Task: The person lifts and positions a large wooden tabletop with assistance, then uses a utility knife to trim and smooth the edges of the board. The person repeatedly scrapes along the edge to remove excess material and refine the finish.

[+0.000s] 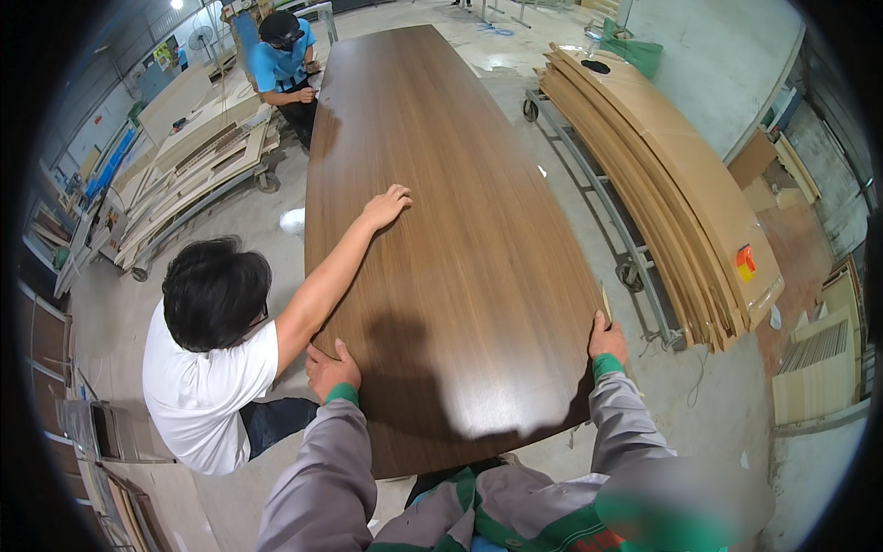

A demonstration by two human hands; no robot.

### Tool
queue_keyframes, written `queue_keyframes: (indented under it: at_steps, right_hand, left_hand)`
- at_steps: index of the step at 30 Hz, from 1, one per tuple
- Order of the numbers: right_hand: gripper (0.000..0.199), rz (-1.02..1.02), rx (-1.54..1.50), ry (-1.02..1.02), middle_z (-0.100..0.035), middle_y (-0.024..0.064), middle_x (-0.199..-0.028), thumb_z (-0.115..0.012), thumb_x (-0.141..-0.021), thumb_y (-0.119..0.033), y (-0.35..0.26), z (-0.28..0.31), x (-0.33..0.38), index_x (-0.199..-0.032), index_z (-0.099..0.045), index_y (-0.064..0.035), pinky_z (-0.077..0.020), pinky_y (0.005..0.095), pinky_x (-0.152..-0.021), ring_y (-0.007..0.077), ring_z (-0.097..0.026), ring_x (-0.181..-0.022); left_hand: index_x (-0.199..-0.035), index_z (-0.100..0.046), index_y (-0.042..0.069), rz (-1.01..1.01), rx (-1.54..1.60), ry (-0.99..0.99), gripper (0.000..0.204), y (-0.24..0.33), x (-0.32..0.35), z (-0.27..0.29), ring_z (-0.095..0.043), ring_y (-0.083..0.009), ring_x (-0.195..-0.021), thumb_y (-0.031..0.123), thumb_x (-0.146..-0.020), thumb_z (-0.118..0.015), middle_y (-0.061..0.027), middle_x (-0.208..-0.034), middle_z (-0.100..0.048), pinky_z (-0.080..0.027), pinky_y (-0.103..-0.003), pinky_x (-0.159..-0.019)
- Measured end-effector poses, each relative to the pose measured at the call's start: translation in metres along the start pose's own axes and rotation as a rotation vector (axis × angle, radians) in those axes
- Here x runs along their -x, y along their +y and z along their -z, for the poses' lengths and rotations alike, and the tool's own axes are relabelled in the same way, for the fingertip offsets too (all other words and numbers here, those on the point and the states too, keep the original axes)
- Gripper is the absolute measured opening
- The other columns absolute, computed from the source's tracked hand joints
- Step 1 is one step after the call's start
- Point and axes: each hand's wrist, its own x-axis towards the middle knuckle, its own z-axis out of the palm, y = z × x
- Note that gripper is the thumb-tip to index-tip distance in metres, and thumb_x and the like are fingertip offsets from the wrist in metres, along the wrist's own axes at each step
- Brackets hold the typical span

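A long dark walnut-veneered tabletop [441,212] stretches away from me. My left hand [331,368] lies flat on its near left edge, fingers together. My right hand [607,339] grips the near right edge, by a thin pale strip standing up from that edge. A person in a white shirt [207,386] crouches at my left and rests a flat hand [386,205] on the top. Another person in a blue shirt [280,64] stands at the far left end.
A wheeled metal cart [635,267] with a stack of curved tan boards [671,184] stands to the right. Another cart of boards [202,175] sits at the left. Concrete floor surrounds the tabletop; panels lean at the far right.
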Motion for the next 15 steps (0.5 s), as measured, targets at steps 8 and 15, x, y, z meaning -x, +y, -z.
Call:
queue_keyframes:
  at_steps: [8,15]
  right_hand:
    - [0.085,0.019,-0.141,-0.024,-0.065,0.0256,-0.137,-0.041,-0.1,-0.072,-0.003,0.004,0.009,-0.142,-0.059,-0.0004,-0.0457,0.0515,-0.11,0.0435,-0.061,-0.129]
    - [0.092,0.018,-0.003,-0.036,-0.059,0.0266,-0.145,-0.034,-0.101,-0.073,-0.006,0.005,0.005,-0.149,-0.052,0.0037,-0.0455,0.049,-0.112,0.0407,-0.057,-0.135]
  left_hand:
    - [-0.16,-0.03,0.004,0.013,0.054,0.041,0.075,-0.006,0.0,-0.001,-0.057,-0.0432,-0.126,0.049,-0.104,-0.05,-0.0272,-0.141,-0.055,-0.046,-0.054,-0.105]
    - [-0.158,-0.032,0.001,0.037,0.089,0.004,0.098,0.002,0.004,0.009,-0.051,-0.0389,-0.135,0.07,-0.093,-0.057,-0.0233,-0.144,-0.054,-0.04,-0.053,-0.11]
